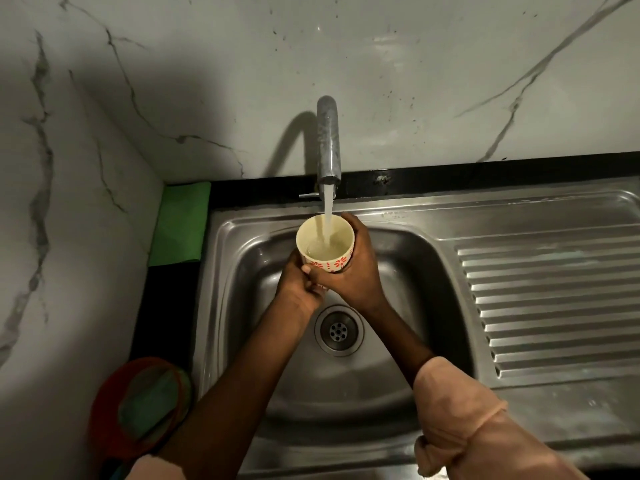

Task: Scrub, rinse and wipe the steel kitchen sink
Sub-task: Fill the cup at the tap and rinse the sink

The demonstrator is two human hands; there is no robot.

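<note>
Head view: dull steel sink (398, 258) sits below, basin wet, drain (338, 330) at its middle. Left hand (298, 289) and right hand (349, 271) both wrap a cup (325, 244) under the running tap (328, 140).

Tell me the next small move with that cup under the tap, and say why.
Probably hold the cup steady under the tap a moment longer, then tip it over the sink. Both the left hand and right hand grip it, the stream runs in, and it looks only partly filled.
</note>
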